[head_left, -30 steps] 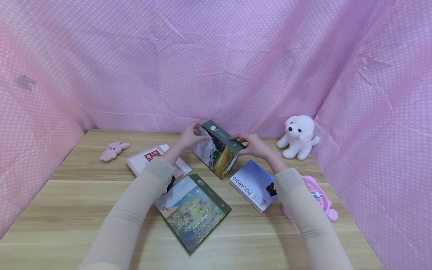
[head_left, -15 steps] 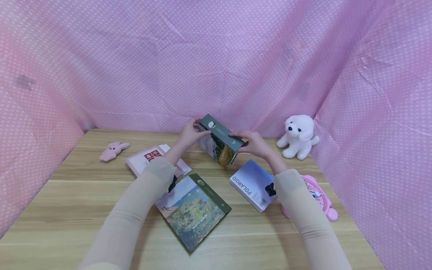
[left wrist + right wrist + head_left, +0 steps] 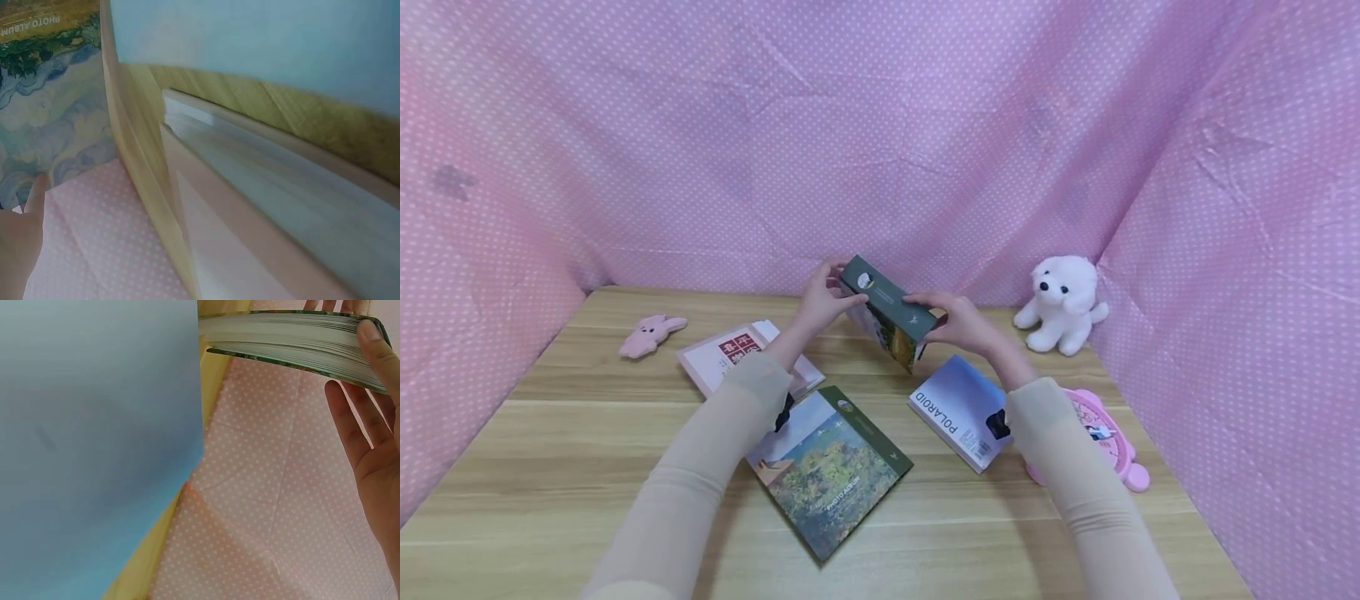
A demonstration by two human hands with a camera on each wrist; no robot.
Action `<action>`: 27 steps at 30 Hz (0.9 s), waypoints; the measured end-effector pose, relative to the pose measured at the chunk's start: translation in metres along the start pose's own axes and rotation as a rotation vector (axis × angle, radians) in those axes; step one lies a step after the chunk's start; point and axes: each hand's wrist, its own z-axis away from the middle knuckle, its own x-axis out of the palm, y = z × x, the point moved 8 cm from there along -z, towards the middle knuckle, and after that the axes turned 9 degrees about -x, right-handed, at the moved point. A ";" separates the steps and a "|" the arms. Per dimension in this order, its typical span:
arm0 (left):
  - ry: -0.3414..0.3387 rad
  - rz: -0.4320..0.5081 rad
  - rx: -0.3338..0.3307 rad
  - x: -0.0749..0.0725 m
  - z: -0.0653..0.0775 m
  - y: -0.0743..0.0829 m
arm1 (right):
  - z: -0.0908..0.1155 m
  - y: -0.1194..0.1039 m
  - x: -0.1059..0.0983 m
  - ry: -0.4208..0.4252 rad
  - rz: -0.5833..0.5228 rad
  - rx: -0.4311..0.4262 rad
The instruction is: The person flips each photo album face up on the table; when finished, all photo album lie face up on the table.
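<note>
A thick photo album [image 3: 880, 292] with a green spine and a painted landscape cover stands steeply at the back of the table, spine upward. My left hand [image 3: 820, 302] grips its left end, thumb on the front cover and fingers behind. At the other end my right hand [image 3: 961, 323] holds it, with fingers over the spine. The right wrist view shows the page edges [image 3: 294, 339], with the right thumb [image 3: 375, 344] pressed on them. A second photo album [image 3: 835, 479] lies flat in front. A whitish-pink book [image 3: 700, 362] lies under the left forearm, partly hidden.
A blue POLAROID book [image 3: 958, 400] lies below my right wrist. Further right are a pink clock [image 3: 1123, 450], partly behind the sleeve, and a white plush dog [image 3: 1060, 304]. A pink plush toy [image 3: 651, 335] lies at back left. Pink dotted cloth [image 3: 880, 167] hangs behind the table.
Both hands have tipped the photo album from leaning back, front cover showing, to nearly upright with its spine facing up. It has shifted slightly left; the other things stay put.
</note>
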 end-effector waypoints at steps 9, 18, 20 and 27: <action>-0.070 0.040 0.009 -0.002 0.002 -0.006 | -0.004 -0.003 0.009 -0.020 -0.018 -0.010; -0.117 -0.020 -0.007 -0.005 0.005 -0.006 | -0.002 -0.002 0.017 -0.034 -0.123 -0.017; -0.133 -0.035 -0.013 -0.007 0.006 -0.005 | -0.002 -0.001 0.018 -0.032 -0.147 -0.021; -0.185 -0.146 -0.007 -0.013 0.009 0.001 | 0.002 0.004 0.028 -0.065 -0.183 0.026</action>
